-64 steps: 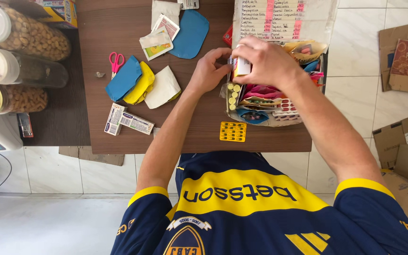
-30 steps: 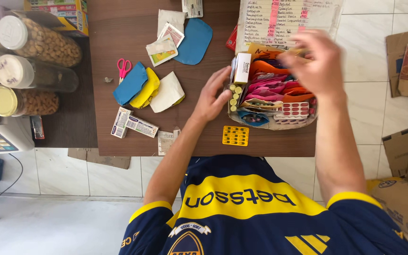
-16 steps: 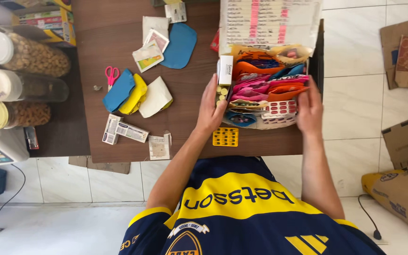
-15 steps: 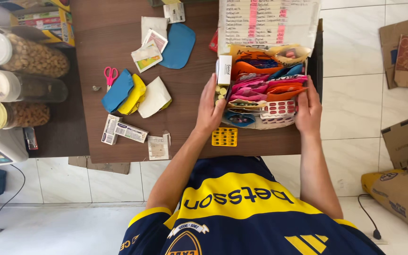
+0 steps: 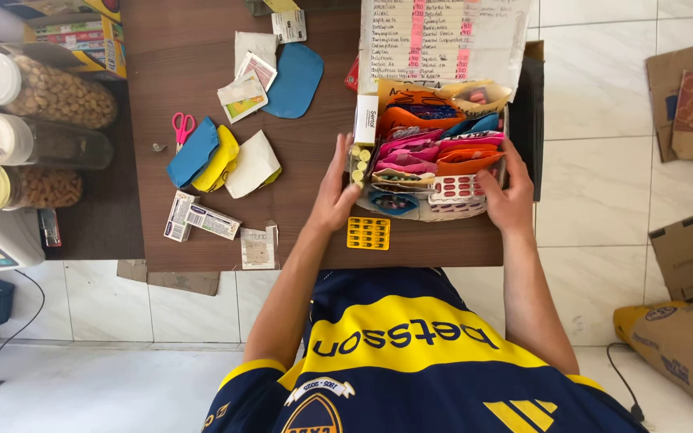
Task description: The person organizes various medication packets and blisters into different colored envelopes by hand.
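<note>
Table [image 5: 202,120]: we see a dark brown top filling the upper middle of the frame, its near edge just above our chest.
Jars [image 5: 42,92]: three lidded jars lie at the far left, two with nuts or grain; well apart from both hands.
Price sheet [image 5: 443,40]: a handwritten sheet stands at the top centre, right behind the box.
Box [image 5: 435,212]: it sits right of centre on the table near the front edge, packed with pink, orange and blue pouches and blister strips standing on edge.
Left hand [image 5: 334,196]: we press it flat against the box's left wall, fingers spread up beside a row of yellow tablets; it closes on nothing.
Right hand [image 5: 511,196]: we cup the box's right front corner, fingers on the wall; a bracing hold, not a pinch.
Doing it well: in our judgement, both palms should push evenly, so the box stays square and no strip tips out.
Blue pouches [image 5: 294,80]: one lies above centre, another left of centre with a yellow one beside it.
Yellow blister [image 5: 368,233]: it lies flat just below the box's left front corner, near our left wrist.
Scissors [image 5: 182,127]: a pink-handled pair, left of centre.
</note>
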